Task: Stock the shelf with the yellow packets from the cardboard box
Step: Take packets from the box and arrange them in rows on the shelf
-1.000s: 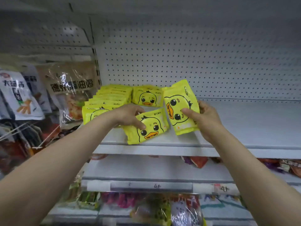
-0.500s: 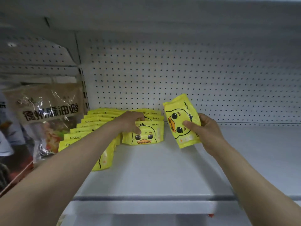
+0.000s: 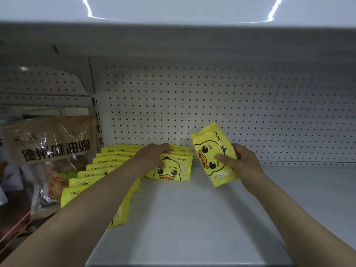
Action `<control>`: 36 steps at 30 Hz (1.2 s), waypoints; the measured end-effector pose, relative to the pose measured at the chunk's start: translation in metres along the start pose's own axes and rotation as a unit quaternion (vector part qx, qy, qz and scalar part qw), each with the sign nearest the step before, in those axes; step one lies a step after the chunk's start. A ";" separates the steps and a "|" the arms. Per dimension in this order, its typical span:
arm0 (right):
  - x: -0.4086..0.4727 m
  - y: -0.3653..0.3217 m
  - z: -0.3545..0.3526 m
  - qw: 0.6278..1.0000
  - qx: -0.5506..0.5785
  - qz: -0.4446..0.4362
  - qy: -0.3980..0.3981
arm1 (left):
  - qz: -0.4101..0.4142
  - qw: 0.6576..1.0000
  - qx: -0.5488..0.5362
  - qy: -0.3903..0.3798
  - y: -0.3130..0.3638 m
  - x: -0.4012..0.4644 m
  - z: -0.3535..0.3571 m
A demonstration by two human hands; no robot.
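Several yellow duck-face packets stand in a row (image 3: 90, 176) along the left of the white shelf (image 3: 192, 218). A second, shorter row starts beside it; its front packet (image 3: 171, 170) stands upright facing me. My left hand (image 3: 152, 157) grips the top of that front packet, thumb on its face and fingers over its top edge. My right hand (image 3: 242, 162) holds another yellow packet (image 3: 213, 153) tilted in the air just right of the short row, thumb across its front. The cardboard box is out of view.
A white pegboard back wall (image 3: 231, 112) closes the shelf. A brown snack bag (image 3: 52, 143) with black lettering hangs on the neighbouring bay at left. Bare shelf surface stretches to the right and front. The shelf above (image 3: 173, 35) overhangs.
The view has tilted up and closer to the shelf. My left hand stood its packet upright at the front of the short row. My right hand keeps its packet beside it.
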State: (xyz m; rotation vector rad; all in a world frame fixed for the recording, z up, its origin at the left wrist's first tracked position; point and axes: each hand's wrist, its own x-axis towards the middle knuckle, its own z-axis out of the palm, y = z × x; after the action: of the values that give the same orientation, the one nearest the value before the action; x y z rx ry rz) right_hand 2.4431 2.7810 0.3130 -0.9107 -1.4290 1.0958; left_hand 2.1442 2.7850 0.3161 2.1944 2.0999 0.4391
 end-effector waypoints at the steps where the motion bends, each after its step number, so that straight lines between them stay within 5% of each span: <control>1: 0.001 0.000 0.000 1.000 -0.005 -0.001 -0.001 | -0.009 1.000 0.002 0.011 -0.001 0.001 0.002; 13: 0.018 0.002 0.028 0.986 -0.141 0.011 -0.086 | -0.020 0.995 -0.079 0.061 -0.017 -0.013 -0.016; 17: 0.032 0.009 0.051 0.947 -0.263 0.018 -0.183 | -0.044 0.991 -0.104 0.068 -0.031 -0.051 -0.023; 21: 0.040 0.013 0.085 0.906 -0.350 0.004 -0.239 | -0.073 0.997 -0.014 0.009 -0.042 -0.072 -0.017; 29: 0.052 0.018 0.120 0.879 -0.429 -0.033 -0.207 | -0.068 0.997 0.014 0.022 -0.047 -0.077 -0.007; 36: 0.039 0.021 0.134 0.809 -0.564 -0.110 -0.126 | -0.074 0.996 0.035 0.028 -0.041 -0.079 -0.007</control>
State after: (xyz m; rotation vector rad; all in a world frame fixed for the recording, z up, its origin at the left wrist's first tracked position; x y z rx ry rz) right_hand 2.3041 2.8046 0.3029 -1.3633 -2.3973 0.0659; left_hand 2.1011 2.7086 0.3007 2.0666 2.3209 0.4265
